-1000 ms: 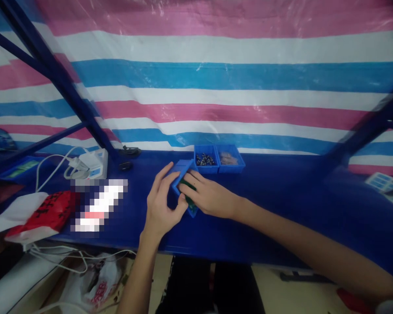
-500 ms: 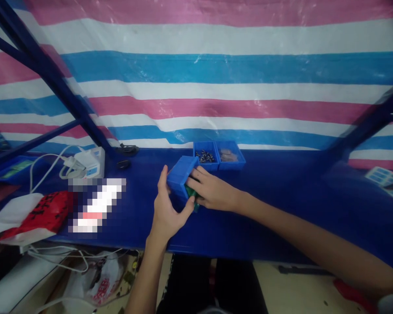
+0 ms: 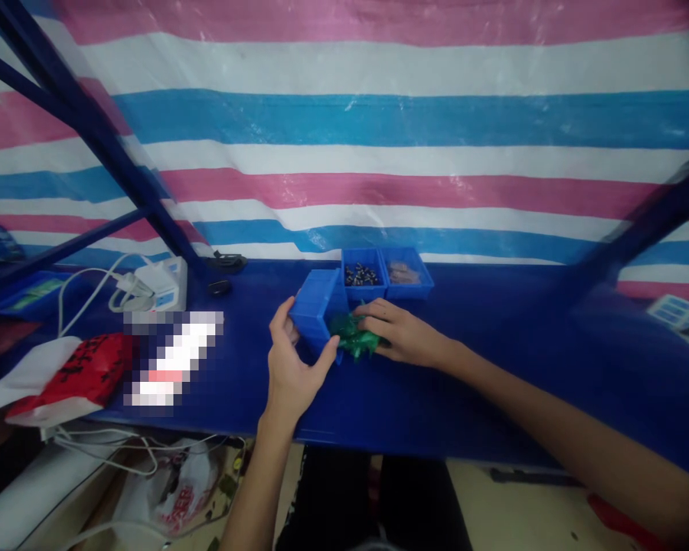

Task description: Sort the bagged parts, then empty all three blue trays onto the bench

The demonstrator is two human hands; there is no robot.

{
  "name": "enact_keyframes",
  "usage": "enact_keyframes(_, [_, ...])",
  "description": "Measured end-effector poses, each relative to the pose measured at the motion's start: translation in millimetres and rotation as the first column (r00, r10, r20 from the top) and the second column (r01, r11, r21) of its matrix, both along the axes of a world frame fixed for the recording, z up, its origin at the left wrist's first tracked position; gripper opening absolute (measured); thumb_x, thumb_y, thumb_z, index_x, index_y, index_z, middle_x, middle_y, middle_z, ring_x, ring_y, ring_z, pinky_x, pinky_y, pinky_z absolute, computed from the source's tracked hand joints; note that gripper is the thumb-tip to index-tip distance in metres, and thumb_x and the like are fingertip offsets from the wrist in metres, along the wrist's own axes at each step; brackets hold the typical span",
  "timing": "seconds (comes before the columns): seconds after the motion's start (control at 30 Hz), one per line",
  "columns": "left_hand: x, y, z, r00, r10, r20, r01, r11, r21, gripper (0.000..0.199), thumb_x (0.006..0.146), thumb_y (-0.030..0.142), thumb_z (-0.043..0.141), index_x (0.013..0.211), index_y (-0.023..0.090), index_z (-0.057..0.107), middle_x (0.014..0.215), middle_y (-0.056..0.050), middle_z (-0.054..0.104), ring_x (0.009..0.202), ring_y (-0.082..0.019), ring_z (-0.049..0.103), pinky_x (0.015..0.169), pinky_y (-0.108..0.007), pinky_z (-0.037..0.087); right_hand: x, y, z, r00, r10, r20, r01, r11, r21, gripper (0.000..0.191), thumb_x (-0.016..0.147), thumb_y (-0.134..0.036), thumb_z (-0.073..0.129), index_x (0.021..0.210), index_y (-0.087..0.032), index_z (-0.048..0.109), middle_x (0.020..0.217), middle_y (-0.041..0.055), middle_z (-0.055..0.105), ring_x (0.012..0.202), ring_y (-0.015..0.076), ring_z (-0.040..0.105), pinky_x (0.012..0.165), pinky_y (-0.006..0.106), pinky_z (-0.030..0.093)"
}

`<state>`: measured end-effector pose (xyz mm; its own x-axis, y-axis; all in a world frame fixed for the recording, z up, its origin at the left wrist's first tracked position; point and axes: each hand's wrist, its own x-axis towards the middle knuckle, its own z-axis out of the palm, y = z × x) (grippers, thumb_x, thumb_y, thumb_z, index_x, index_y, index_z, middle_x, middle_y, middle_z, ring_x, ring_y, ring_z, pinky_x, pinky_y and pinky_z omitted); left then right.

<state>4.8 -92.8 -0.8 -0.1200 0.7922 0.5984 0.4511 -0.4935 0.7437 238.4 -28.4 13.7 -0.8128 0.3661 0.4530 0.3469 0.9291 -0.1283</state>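
My left hand (image 3: pixel 292 375) grips a small blue plastic bin (image 3: pixel 313 306), tilted on its side with its opening facing right. Just outside that opening lies a bunch of shiny green pieces (image 3: pixel 356 337); their exact kind is too blurred to tell. Over the pieces, the fingers of my right hand (image 3: pixel 393 333) curl around part of the bunch. Behind the bin stand two more blue bins: one with small dark and silver metal parts (image 3: pixel 360 274), the other holding pale pinkish pieces (image 3: pixel 403 272).
A white power strip (image 3: pixel 169 287) with cables sits on the blue table (image 3: pixel 482 383) at left. Near it are a black object (image 3: pixel 219 287) and a red packet (image 3: pixel 95 371). A blue frame post (image 3: pixel 120 168) rises at left, before a striped sheet (image 3: pixel 379 119).
My right hand has drawn the green pieces rightward out of the blue bin, so more of them shows. The left hand still holds the tilted bin in nearly the same place.
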Motion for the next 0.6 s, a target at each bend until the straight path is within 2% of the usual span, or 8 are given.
enact_keyframes(0.17, [-1.9,0.7,0.0,0.996,0.079,-0.027,-0.079,0.997,0.023,0.088,0.081,0.033,0.08,0.151,0.02,0.029,0.137,-0.018,0.058,0.113,-0.028,0.068,0.096,-0.043,0.058,7.3,6.6,4.3,0.999,-0.045,0.026,0.046,0.999,-0.021,0.027,0.092,-0.015,0.06,0.119,-0.015,0.058,0.128,0.0179,0.059,0.118,0.0291,0.056,0.099,0.044,0.051])
enact_keyframes(0.3, [-2.7,1.4,0.2,0.994,0.106,-0.022,-0.104,0.992,0.075,0.086,0.082,0.032,0.08,0.151,0.021,0.03,0.144,-0.019,0.052,0.124,-0.03,0.062,0.104,-0.045,0.054,13.0,9.8,8.2,0.985,-0.131,0.114,0.141,0.986,-0.085,0.04,0.088,-0.014,0.065,0.127,-0.015,0.056,0.132,0.0184,0.056,0.121,0.0314,0.055,0.099,0.047,0.051])
enact_keyframes(0.47, [-3.8,1.1,-0.8,0.993,0.114,-0.031,-0.111,0.99,0.09,0.086,0.083,0.032,0.079,0.153,0.023,0.03,0.148,-0.018,0.049,0.127,-0.031,0.06,0.104,-0.046,0.055,23.2,11.5,15.4,0.949,-0.221,0.225,0.275,0.929,-0.248,0.062,0.079,-0.022,0.079,0.135,-0.02,0.054,0.132,0.0147,0.057,0.119,0.0323,0.057,0.097,0.049,0.053])
enact_keyframes(0.6, [-3.4,0.3,-1.7,0.993,0.115,-0.028,-0.111,0.987,0.114,0.088,0.082,0.032,0.08,0.154,0.024,0.03,0.15,-0.018,0.048,0.127,-0.032,0.06,0.104,-0.047,0.055,32.7,11.2,19.4,0.941,-0.265,0.211,0.322,0.894,-0.311,0.078,0.076,-0.033,0.083,0.144,-0.023,0.047,0.137,0.0141,0.056,0.124,0.0342,0.055,0.1,0.051,0.05])
